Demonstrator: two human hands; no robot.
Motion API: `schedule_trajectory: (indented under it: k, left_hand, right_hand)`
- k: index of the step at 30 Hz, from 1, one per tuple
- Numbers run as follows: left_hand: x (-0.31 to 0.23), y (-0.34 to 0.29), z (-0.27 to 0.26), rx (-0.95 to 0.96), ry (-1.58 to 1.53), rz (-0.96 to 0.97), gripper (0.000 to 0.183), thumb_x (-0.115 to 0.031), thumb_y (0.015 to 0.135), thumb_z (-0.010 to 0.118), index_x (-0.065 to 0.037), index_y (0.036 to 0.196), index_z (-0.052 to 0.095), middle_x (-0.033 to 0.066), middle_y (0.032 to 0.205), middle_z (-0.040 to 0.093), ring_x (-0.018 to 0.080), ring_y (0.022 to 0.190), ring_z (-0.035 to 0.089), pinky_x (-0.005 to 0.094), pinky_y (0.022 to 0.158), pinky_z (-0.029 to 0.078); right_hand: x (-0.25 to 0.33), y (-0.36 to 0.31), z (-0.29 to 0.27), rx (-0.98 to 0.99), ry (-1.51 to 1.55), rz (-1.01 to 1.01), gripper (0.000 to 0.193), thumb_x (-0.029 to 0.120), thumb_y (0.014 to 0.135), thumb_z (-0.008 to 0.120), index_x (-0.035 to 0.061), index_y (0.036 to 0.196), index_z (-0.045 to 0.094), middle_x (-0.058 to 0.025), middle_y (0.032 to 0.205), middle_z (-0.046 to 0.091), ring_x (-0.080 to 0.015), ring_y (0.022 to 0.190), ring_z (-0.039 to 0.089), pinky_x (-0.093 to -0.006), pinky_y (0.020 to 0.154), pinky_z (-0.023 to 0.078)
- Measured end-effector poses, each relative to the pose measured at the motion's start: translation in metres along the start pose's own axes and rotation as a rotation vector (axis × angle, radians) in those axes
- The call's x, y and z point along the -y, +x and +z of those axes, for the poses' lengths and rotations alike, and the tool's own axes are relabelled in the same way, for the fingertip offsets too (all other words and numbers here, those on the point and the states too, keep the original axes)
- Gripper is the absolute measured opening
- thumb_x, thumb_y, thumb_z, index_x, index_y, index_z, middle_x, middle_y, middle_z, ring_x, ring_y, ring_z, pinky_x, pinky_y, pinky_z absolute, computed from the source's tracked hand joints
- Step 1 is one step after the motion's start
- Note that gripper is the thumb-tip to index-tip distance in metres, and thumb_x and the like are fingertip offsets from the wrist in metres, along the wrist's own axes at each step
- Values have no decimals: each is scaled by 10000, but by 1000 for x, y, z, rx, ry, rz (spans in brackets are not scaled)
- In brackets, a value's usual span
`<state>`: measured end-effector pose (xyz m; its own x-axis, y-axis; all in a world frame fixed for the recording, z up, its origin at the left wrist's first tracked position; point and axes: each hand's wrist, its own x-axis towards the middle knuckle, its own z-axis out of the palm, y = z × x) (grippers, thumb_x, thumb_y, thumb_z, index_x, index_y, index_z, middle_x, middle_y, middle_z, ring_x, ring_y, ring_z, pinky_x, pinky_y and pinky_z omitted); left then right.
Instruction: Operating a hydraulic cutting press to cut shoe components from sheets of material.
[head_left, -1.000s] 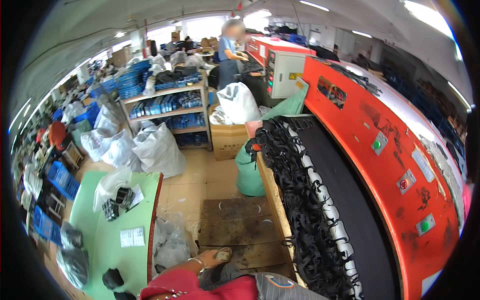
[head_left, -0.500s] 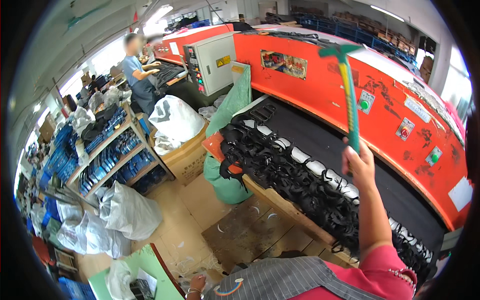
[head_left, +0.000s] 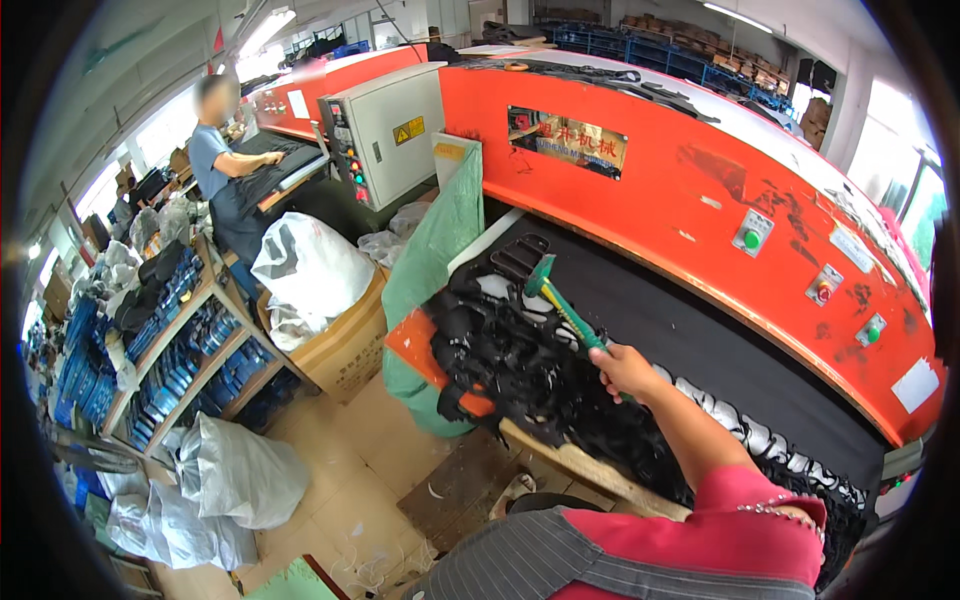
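The right hand (head_left: 625, 370) is closed around the handle of a green and yellow hammer (head_left: 568, 318), which slants over the left part of the belt (head_left: 660, 310), its head up and to the left of the hand. Whether the hammer touches anything there cannot be told. The left hand is out of view, so its grip cannot be told. Tangled black straps (head_left: 570, 400) heap along the near side of the belt, with white pieces (head_left: 715, 405) in a row among them. A wooden board (head_left: 590, 470) edges the belt's near side; an orange board (head_left: 412, 345) sits at its left end, beside a green sack (head_left: 440, 270). Beyond the belt rises a red machine (head_left: 680, 190). Left of the belt, a carton (head_left: 345, 350) holds a white bag (head_left: 315, 265).
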<state>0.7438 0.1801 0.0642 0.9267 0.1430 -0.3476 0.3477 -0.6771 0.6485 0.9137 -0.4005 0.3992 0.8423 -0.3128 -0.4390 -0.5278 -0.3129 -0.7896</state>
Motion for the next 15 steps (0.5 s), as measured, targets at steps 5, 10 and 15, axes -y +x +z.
schedule_trajectory:
  k: [5, 10, 15]
  left_hand:
    - [-28, 67, -29, 125, 204, 69, 360, -380, 877, 520, -53, 831, 663, 141, 743, 666, 307, 687, 641, 433, 660, 495]
    - [-64, 153, -48, 243, 372, 175, 365, -401, 893, 511, -70, 824, 648, 168, 773, 665, 334, 685, 637, 458, 634, 489]
    - [-243, 257, -76, -62, 217, 441, 191, -205, 907, 564, -52, 1006, 620, 140, 944, 637, 282, 895, 621, 399, 759, 487]
  right_hand:
    - [60, -11, -21, -197, 388, -599, 399, 398, 1018, 379, 20, 1048, 502, -41, 613, 509, -105, 432, 446, -254, 402, 374]
    - [-10, 15, 3, -520, -315, -524, 394, 352, 994, 388, -30, 1044, 473, -221, 720, 611, -420, 673, 627, -438, 608, 494]
    - [-7, 6, -9, -37, 48, 221, 403, 373, 1010, 423, -12, 965, 534, -87, 634, 513, -166, 487, 516, -327, 444, 462]
